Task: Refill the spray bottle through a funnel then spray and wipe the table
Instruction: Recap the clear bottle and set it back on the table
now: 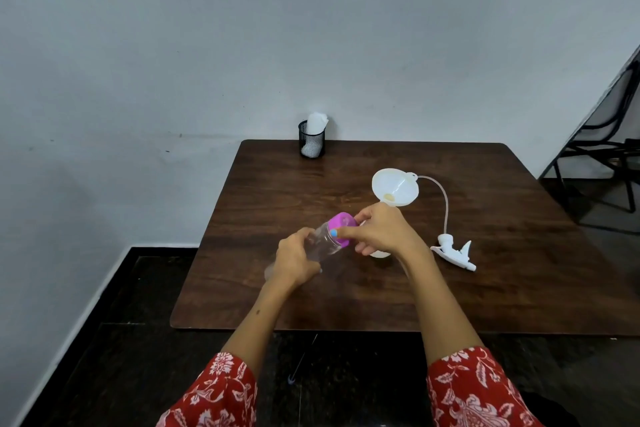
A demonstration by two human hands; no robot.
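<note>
From the head view, the left hand (294,260) gripped a clear bottle (323,241) tilted above the table (263,288), while the right hand (382,230) pinched its purple cap (343,224). The funnel (394,187) sat in the spray bottle (380,254) behind, the trigger sprayer (453,253) lying just beside

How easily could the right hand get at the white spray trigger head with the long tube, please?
Probably easily: the white spray trigger head lies uncovered on the brown wooden table, just right of the right hand. That hand's grip is on the purple cap, though, so it must let go first.
</note>
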